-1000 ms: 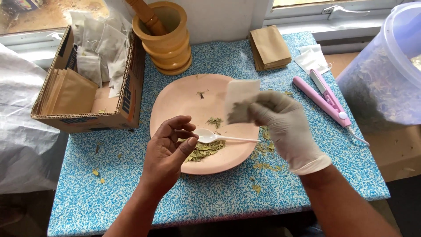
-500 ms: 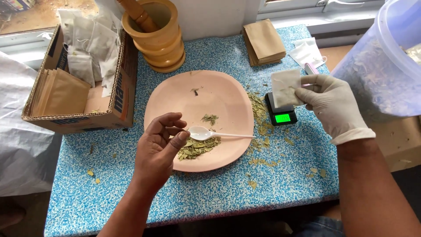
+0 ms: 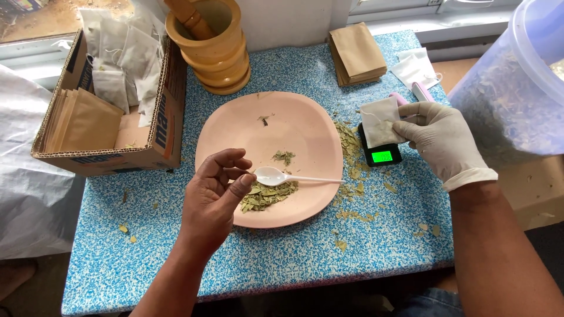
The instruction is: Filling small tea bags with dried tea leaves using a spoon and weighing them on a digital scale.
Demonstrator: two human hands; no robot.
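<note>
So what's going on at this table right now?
A person sits at a blue speckled table. The bare left hand holds a white plastic spoon over a pile of dried leaves on a pink plate. The gloved right hand holds a small white tea bag on or just above a small black scale with a lit green display. A cardboard box of bags and a wooden mortar stand behind the plate.
</note>
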